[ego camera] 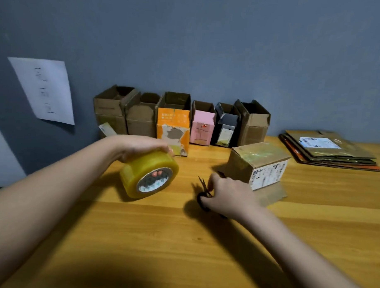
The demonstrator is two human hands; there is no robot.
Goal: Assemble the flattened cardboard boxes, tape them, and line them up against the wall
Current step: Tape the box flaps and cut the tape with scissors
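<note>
Boxes (181, 120) line grey wall (209, 47) on wooden table (181, 240)

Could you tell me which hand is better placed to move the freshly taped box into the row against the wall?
Right. The right hand is beside the taped box, holding only scissors; the left hand grips the tape roll.

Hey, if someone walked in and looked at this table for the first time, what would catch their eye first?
Probably the big yellow tape roll, gripped by the left hand just above the wooden table. Next, the row of open boxes against the grey wall, with the orange box and the pink box standing out. The right hand holds black scissors beside a taped box, and flattened boxes lie stacked at the far right.
</note>
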